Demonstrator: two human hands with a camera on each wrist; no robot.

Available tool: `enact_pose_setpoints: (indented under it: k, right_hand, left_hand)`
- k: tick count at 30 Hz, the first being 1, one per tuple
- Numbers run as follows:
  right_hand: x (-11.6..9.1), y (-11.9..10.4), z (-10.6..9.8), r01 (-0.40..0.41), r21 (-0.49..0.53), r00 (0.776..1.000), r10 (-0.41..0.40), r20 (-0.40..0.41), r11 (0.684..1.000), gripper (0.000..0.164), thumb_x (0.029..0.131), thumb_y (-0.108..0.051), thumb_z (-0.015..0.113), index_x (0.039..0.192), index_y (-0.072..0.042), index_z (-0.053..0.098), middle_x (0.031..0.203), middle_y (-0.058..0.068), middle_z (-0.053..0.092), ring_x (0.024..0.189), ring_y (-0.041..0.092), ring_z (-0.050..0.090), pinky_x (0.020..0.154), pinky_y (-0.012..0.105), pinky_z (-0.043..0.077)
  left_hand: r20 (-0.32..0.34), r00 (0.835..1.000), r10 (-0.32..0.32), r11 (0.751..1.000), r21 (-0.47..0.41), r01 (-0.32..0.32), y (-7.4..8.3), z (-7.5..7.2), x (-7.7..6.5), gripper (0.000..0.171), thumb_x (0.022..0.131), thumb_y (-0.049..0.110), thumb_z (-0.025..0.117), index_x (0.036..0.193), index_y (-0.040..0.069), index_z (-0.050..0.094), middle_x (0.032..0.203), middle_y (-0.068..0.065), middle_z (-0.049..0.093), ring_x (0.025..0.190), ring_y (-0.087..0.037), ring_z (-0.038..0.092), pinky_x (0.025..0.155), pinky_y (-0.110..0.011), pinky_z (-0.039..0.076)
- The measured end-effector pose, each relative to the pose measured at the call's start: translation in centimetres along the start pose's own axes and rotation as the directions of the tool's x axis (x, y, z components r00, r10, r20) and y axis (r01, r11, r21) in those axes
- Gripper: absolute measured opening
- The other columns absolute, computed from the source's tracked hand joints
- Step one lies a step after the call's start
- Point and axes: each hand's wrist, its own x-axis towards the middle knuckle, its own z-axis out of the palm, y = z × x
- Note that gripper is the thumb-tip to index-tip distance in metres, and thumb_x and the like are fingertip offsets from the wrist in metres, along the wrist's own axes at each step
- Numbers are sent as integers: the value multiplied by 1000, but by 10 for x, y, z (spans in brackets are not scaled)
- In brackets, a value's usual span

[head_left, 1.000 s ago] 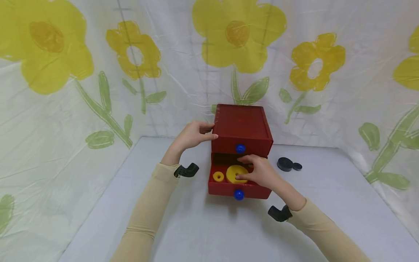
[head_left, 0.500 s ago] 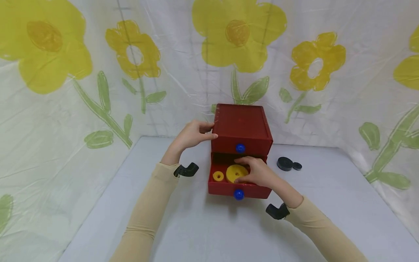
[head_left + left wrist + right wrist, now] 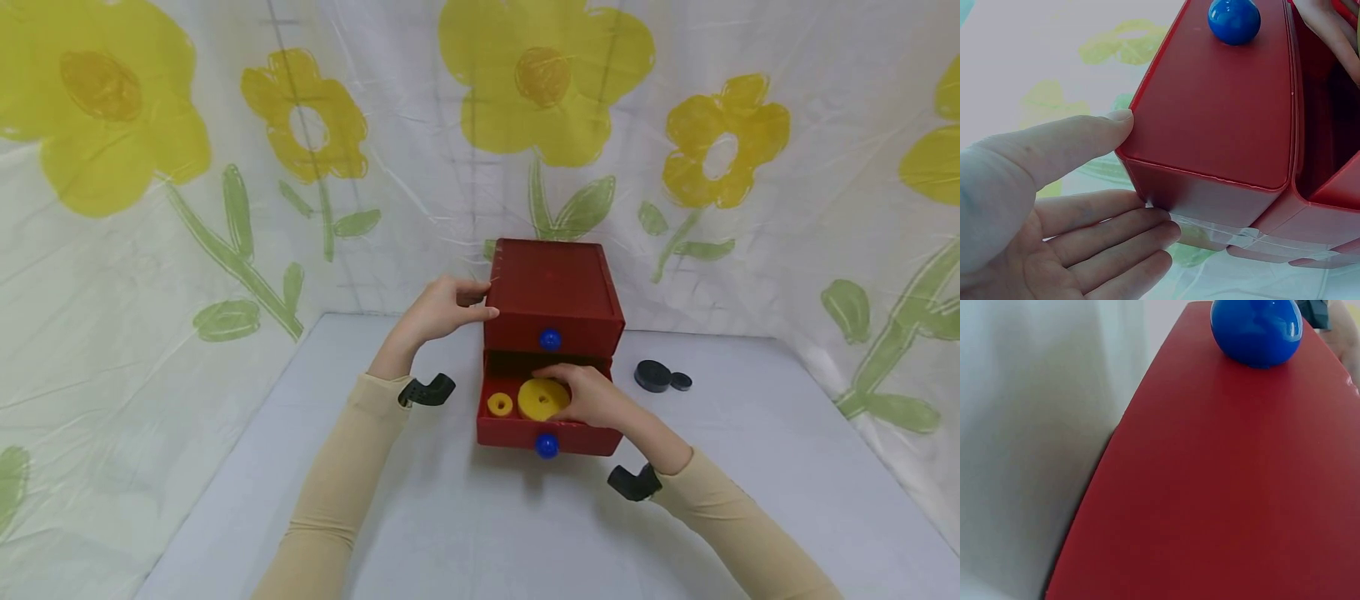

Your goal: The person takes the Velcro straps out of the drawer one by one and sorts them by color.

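Note:
A red two-drawer box (image 3: pixel 553 279) stands at the back of the table, its lower drawer (image 3: pixel 510 432) pulled out. In that drawer lie a large yellow disc (image 3: pixel 538 402) with a small centre hole and a small yellow ring (image 3: pixel 500 405) to its left. My right hand (image 3: pixel 588 396) reaches in from the right and holds the large disc by its rim, thumb at the front, fingers at the back. At the box's upper left edge is my left hand (image 3: pixel 442 310); in the left wrist view its thumb touches the front edge and its straight fingers (image 3: pixel 1110 240) lie by the side.
Blue round knobs (image 3: pixel 551 339) sit on both drawer fronts; the lower knob (image 3: pixel 1257 331) fills the top of the right wrist view. Two black discs (image 3: pixel 653 376), one large and one small, lie right of the box. A flowered curtain (image 3: pixel 420 167) hangs behind the table.
My right hand has shifted slightly, its thumb moving from over the large disc to its front rim. The left hand and the box have stayed put.

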Motion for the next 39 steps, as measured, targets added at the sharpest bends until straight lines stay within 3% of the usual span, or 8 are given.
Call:
enact_pose_setpoints:
  k: [11, 22, 30, 39]
  right_hand:
    - [1, -3, -2, 0, -29, 1000, 1, 25, 1000, 61, 73, -16, 82, 127, -3, 58, 124, 14, 62, 115, 33, 56, 95, 48, 48]
    - [1, 1, -4, 31, 41, 999, -29, -34, 999, 60, 71, -20, 83, 124, -4, 61, 122, 12, 64, 112, 30, 58, 91, 45, 51]
    - [-3, -1, -10, 97, 97, 993, -91, -70, 991, 61, 72, -24, 83, 125, -4, 61, 122, 11, 63, 110, 30, 60, 87, 42, 54]
    - [-8, -2, -19, 62, 129, 996, -52, -75, 990, 64, 70, -34, 84, 125, -8, 62, 122, 8, 63, 107, 25, 61, 85, 36, 55]
  left_hand:
    - [1, 1000, -1, 1000, 2, 1, 0, 0, 0, 61, 85, 40, 69, 136, 10, 53, 133, -9, 57, 121, -22, 57, 97, -41, 48]
    - [3, 1000, -4, 1000, -8, 4, -1, -1, 1, 62, 85, 39, 70, 136, 9, 53, 133, -9, 58, 121, -24, 57, 96, -41, 49]
    - [2, 1000, -12, 1000, -17, 12, -1, -1, 1, 61, 85, 38, 70, 136, 9, 54, 132, -10, 58, 120, -25, 57, 96, -41, 49]
    - [0, 1000, -12, 1000, -19, 12, -2, 0, 1, 61, 85, 39, 70, 136, 9, 53, 133, -9, 58, 121, -25, 56, 96, -41, 49]
